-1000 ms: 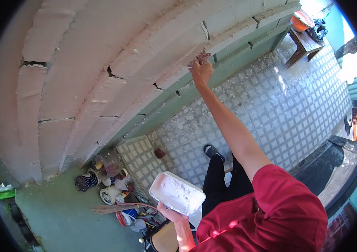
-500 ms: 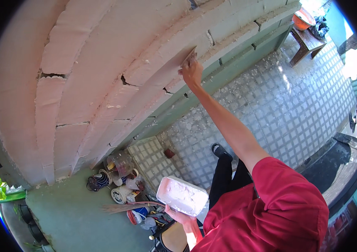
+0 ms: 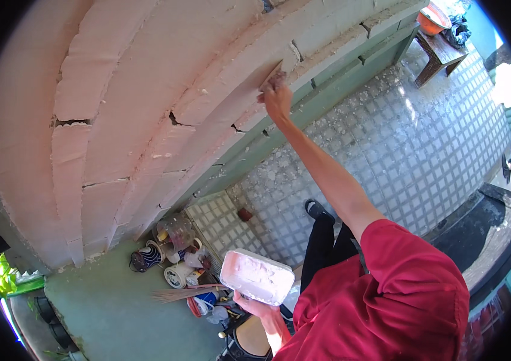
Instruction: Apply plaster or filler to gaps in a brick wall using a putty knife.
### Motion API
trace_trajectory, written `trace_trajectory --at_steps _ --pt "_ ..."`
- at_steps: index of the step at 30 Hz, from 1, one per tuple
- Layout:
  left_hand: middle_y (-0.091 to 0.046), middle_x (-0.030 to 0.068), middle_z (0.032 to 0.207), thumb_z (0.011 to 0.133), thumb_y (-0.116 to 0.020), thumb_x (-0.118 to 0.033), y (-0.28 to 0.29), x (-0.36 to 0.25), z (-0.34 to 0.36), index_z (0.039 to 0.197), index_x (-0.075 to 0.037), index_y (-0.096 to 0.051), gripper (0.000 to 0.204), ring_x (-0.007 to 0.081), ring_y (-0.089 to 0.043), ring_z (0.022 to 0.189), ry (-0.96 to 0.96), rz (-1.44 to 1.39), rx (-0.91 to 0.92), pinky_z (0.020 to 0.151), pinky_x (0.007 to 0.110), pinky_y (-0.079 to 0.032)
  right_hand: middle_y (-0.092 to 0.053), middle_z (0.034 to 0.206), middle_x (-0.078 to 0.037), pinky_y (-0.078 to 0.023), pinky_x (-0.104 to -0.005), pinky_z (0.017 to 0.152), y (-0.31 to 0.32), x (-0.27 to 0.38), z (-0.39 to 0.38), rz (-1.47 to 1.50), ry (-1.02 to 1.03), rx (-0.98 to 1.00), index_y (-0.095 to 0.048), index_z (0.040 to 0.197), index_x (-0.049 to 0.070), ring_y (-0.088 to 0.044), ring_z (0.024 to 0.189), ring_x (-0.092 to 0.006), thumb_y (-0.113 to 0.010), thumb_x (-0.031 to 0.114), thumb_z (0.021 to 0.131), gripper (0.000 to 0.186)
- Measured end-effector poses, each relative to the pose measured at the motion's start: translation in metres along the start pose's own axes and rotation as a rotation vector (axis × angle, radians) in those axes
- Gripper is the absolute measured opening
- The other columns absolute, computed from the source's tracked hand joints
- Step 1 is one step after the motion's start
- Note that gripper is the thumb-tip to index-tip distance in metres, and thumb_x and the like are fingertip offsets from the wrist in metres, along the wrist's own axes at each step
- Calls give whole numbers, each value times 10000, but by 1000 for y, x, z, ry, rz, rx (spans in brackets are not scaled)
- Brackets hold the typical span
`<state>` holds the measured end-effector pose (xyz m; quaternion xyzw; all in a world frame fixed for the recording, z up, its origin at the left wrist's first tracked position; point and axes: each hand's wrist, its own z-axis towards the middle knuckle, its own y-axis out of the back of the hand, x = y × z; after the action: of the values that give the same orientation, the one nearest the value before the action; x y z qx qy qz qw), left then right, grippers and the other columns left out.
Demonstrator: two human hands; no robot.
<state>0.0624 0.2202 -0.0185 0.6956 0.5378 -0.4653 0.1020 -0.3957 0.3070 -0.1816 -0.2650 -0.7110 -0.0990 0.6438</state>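
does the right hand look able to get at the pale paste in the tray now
Probably yes: the tray, held by the left hand, is open and nothing covers the pale paste. The right hand is at the wall with a flat tool, so it would need drawing back.

Watching from my end, I find the right hand (image 3: pixel 277 101) has come a little leftward along the wall (image 3: pixel 219 90) at the upper centre. The flat tool (image 3: pixel 272 72) it grips, a broad reddish shape one second ago, now shows as a thin slanted strip. My whole view has swung, so the tubs (image 3: pixel 176 276) at lower left sit farther right; the tray (image 3: pixel 257 277) at lower centre has drawn nearer them in my frame.
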Motion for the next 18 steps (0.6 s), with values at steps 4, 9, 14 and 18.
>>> trace_trajectory --at_steps 4,9,14,18 --pt "-526 72 1334 860 -417 -482 -9 1 -3 1382 -107 -420 643 303 -544 1173 2 31 -1 984 457 -443 -629 553 -174 -540 -391 609 23 -5 12 52 -95 -137 -697 772 -25 -654 523 -288 -498 121 754 247" --pt "-531 70 1330 864 -418 -482 -10 15 -1 1375 -109 -430 633 301 -544 1175 34 16 -11 983 451 -445 -615 559 -154 -524 -397 573 15 -18 64 -265 69 -232 -657 774 -47 -641 516 -295 -466 138 770 266" --pt "-534 71 1327 870 -412 -478 -4 8 -6 1369 -108 -439 622 301 -548 1171 46 -30 -3 977 449 -449 -619 595 -173 -519 -428 608 38 16 10 -64 56 76 -639 709 -47 -642 541 -335 -499 180 777 275" --pt "-498 81 1356 867 -395 -477 -8 18 -3 1398 -103 -395 650 305 -509 1207 34 18 -18 1002 448 -419 -621 592 -174 -524 -421 613 49 -9 35 -206 -56 -86 -641 698 -49 -643 538 -316 -501 155 782 262"
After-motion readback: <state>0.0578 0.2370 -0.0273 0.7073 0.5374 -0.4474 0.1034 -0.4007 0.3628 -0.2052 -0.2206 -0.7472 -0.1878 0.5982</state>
